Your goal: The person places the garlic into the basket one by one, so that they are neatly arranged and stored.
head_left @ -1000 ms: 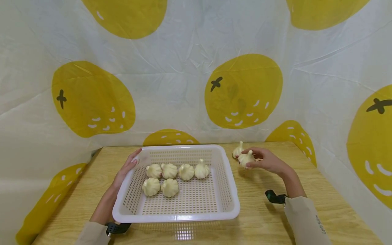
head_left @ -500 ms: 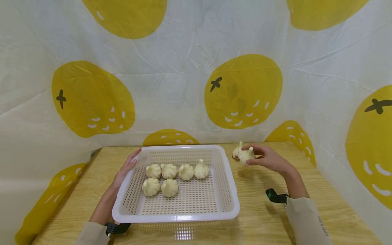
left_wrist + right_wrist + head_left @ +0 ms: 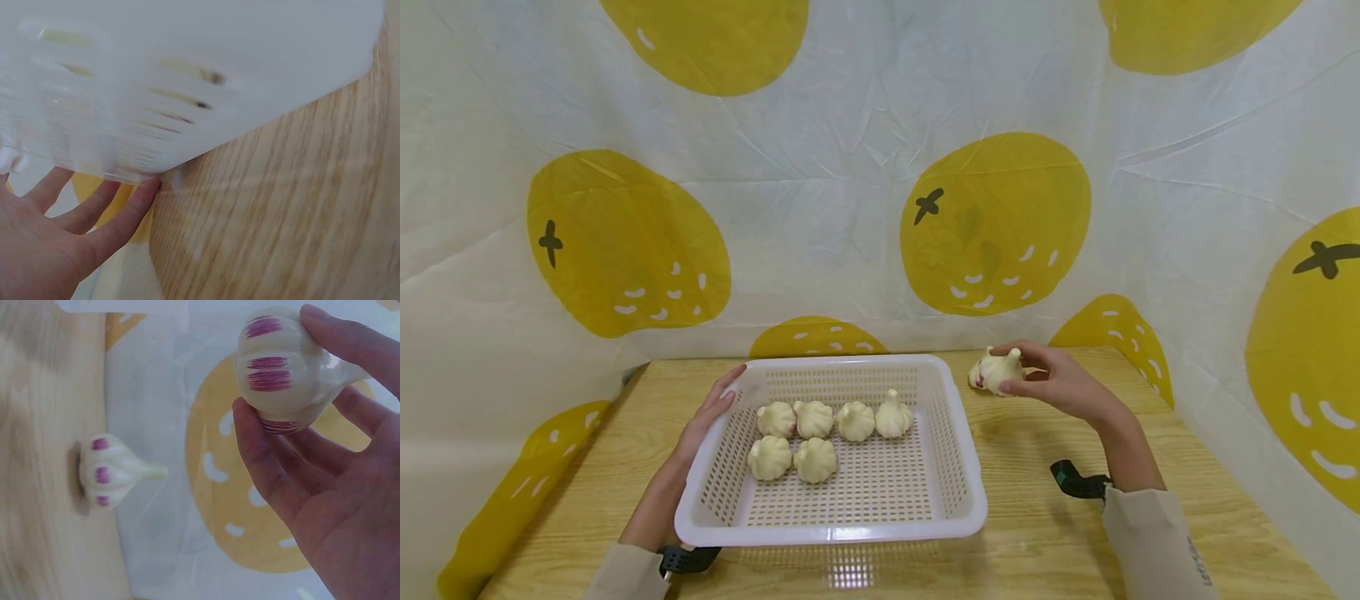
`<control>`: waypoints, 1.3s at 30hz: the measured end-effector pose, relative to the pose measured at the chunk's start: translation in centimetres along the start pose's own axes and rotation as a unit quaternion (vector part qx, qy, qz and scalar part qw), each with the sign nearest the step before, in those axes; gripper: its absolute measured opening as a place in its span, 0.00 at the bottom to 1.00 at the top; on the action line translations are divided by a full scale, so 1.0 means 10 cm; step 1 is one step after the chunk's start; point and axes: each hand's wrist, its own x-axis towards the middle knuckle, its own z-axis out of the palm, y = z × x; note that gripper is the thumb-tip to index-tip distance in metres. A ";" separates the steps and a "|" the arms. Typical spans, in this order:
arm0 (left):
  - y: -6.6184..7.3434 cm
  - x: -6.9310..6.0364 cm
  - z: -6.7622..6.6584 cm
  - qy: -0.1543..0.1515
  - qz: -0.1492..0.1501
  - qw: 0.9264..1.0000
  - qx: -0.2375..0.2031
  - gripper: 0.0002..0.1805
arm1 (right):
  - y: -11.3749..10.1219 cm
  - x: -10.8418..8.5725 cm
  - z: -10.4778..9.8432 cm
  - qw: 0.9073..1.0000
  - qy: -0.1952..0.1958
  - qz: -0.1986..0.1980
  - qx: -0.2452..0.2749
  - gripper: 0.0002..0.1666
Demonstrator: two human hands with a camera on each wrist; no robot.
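Note:
My right hand (image 3: 1060,383) pinches a garlic bulb (image 3: 1002,373) between thumb and fingertips at the table's far right. In the right wrist view, the held garlic (image 3: 272,375) is glossy white with purple streaks. Behind it, partly covered in the head view, a second garlic bulb (image 3: 977,377) stands on the table, stem up. My left hand (image 3: 703,421) rests against the left side of a white plastic basket (image 3: 831,533). The left wrist view shows its extended fingers (image 3: 119,225) touching the basket's outer wall. Several garlic bulbs (image 3: 816,460) sit inside the basket, in two rows.
The wooden table (image 3: 1037,533) shows on both sides of the basket. Directly behind its far edge hangs a white sheet (image 3: 820,250) with yellow fruit prints. A dark strap with a camera (image 3: 1078,482) is on the right wrist.
My right hand has moved the held garlic slightly up and away, so it now covers more of the bulb behind. My left hand and the basket have stayed in place.

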 end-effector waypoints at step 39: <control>-0.01 0.01 -0.01 -0.002 0.004 1.000 -0.008 0.29 | -0.59 0.06 0.42 0.988 0.023 -0.139 -0.068 0.27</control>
